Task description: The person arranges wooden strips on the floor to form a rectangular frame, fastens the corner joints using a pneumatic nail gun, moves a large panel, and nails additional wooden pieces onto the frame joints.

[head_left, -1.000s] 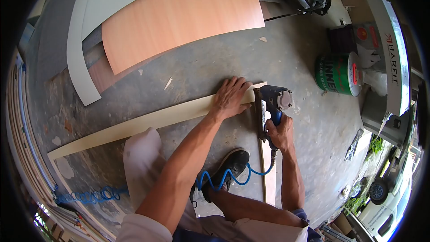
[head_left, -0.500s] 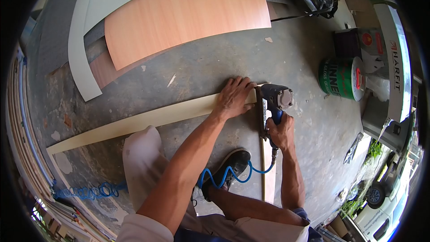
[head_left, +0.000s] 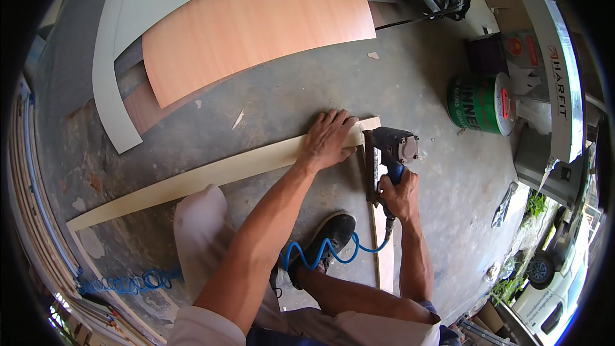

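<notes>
My left hand (head_left: 328, 140) lies over a long pale wooden strip (head_left: 211, 176) near its right end, fingers across the far edge and thumb at the near side, gripping it. Wrapped around the handle of a nail gun (head_left: 392, 144) is my right hand (head_left: 400, 193). The gun's nose sits at the corner where the long strip meets a second wooden strip (head_left: 383, 250) running toward me. A coiled blue air hose (head_left: 346, 258) joins the base of the gun's handle. Whether the nose touches the wood I cannot tell.
A wood-grain sheet (head_left: 256, 29) lies on the concrete floor beyond the strips. Right of it stand a green can (head_left: 477, 104) and a long white box (head_left: 556, 80). My shoe (head_left: 334, 234) is inside the corner of the strips. Long strips (head_left: 38, 198) line the left side.
The nail gun has shifted slightly toward me, showing more of the long strip's end at the corner. My left hand keeps its place on the strip. The view has turned a little.
</notes>
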The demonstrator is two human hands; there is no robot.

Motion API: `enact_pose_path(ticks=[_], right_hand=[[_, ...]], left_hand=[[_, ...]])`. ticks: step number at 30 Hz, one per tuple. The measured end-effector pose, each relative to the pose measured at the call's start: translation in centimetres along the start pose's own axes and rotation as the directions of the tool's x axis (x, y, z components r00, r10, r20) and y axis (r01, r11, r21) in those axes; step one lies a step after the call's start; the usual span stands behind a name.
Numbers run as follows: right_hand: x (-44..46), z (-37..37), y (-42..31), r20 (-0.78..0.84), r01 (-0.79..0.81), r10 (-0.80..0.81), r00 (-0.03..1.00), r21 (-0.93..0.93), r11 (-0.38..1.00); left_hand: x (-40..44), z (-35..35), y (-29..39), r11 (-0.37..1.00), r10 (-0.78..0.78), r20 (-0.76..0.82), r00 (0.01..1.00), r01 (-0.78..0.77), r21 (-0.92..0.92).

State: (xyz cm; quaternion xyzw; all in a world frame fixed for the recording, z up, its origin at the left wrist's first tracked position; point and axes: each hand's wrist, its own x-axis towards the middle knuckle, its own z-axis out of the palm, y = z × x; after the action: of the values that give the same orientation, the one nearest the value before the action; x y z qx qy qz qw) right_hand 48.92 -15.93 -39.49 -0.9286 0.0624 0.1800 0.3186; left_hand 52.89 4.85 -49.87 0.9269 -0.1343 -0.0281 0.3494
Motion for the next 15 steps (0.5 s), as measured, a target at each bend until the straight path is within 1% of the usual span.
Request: enact_pose_path(ticks=[1, 5, 8, 10, 13, 15], right_hand=[[-0.5, -0.3, 0.1, -0.003, -0.024, 0.024, 1.000, 0.005, 1.000], [-0.9, -0.3, 1.6, 0.011, -0.036, 0.036, 0.999, -0.031, 0.999], [-0.4, -0.1, 0.0, 0.000, -0.033, 0.033, 0.999, 0.032, 0.999], [0.0, -0.3, -1.3, 0.042, -0.024, 0.031, 0.999, -0.161, 0.987], [0.2, 0.0, -1.8, 0.052, -0.008, 0.014, 0.999, -0.116, 0.993], [0.3, 0.1, -1.7, 0.045, 0.014, -0.008, 0.999, -0.126, 0.992]], left_hand=[[0.0, 0.1, 0.1, 1.000, 0.004, -0.004, 1.000, -0.004, 0.006], [0.0, 0.4, 0.0, 1.000, 0.004, 0.007, 1.000, -0.004, 0.024], [-0.2, 0.8, -0.1, 1.000, 0.015, -0.023, 1.000, -0.015, 0.024], [-0.1, 0.4, 0.1, 0.999, 0.010, -0.020, 1.000, -0.009, 0.041], [0.1, 0.1, 0.3, 1.000, -0.005, 0.021, 1.000, 0.004, 0.028], [0.1, 0.1, 0.2, 0.999, -0.006, 0.014, 1.000, 0.006, 0.032]])
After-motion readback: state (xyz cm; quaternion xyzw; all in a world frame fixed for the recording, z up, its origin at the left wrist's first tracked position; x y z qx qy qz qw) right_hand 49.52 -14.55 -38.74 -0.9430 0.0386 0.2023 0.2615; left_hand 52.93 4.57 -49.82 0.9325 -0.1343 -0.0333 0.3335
